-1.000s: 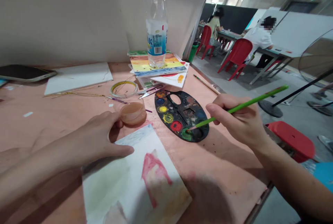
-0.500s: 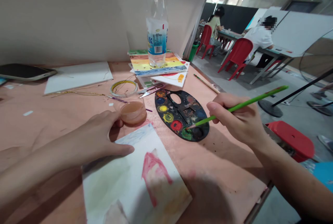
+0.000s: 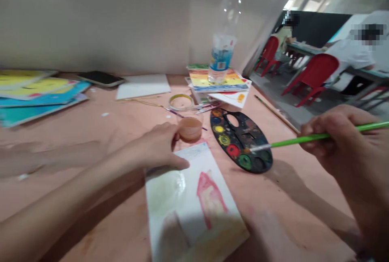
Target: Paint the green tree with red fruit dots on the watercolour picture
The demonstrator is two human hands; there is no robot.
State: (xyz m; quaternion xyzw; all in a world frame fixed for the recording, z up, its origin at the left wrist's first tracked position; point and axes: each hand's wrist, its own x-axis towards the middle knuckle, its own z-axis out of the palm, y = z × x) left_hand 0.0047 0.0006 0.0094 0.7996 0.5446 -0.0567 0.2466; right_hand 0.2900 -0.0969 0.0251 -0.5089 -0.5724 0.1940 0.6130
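In the head view, my right hand (image 3: 337, 144) is closed around a green-handled paintbrush (image 3: 299, 140). The brush's tip is over the black oval palette (image 3: 252, 132), near its red and green wells; I cannot tell whether it touches. My left hand (image 3: 161, 144) lies with the thumb stretched across the upper edge of a white painting sheet (image 3: 188, 181). Its other fingers rest beside a clear cup of brownish water (image 3: 190, 128), partly hidden. On the sheet are a red house-like outline (image 3: 209, 197), pale green and brown washes, and blue strokes at the top.
A plastic bottle (image 3: 221, 55) stands on stacked paintings (image 3: 197, 85) at the back. Behind the cup lie a tape roll (image 3: 181, 102), a thin brush (image 3: 173, 111) and scissors (image 3: 209, 107). A phone (image 3: 100, 78), white board (image 3: 144, 86) and bright paintings (image 3: 39, 99) lie left. People sit beyond.
The view has swung left, so things appear further right and the bright paintings show. The brush tip has left the green well and moved toward the palette's middle; my left hand stays on the sheet.
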